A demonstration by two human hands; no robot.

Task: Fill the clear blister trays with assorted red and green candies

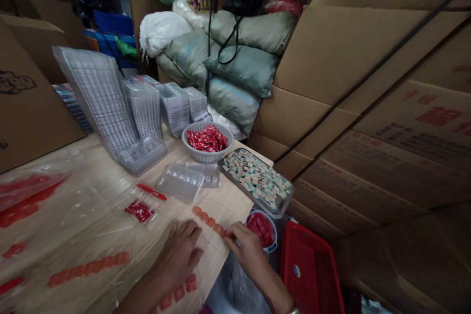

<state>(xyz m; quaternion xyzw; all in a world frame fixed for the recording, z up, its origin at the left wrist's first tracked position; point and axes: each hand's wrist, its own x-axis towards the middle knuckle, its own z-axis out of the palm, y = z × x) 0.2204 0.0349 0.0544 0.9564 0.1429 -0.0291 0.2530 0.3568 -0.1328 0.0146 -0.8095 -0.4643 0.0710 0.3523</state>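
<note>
A row of small orange blocks point(208, 220), seemingly in a clear plastic tray whose edges are faint, lies on the wooden table. The thumb and fingertips of my right hand point(247, 248) pinch the block at its right end. My left hand point(181, 246) rests on the table just left of the row, with fingers stretched out and thumb apart, holding nothing. Under and beside my left forearm lie more orange-red blocks point(179, 293). Past that hand sits a clear tray with red-and-white small pieces point(140, 211), beside a red knife-like tool point(151, 191).
A grey basket point(208, 157) holds red wrapped pieces. On the right edge sits a tray point(282, 206) of pale, teal-edged pieces, above a bucket point(274, 245) and red crate point(312, 265). Clear tray stacks point(99, 103), plastic trays point(180, 182) and an orange strip point(88, 269) are left.
</note>
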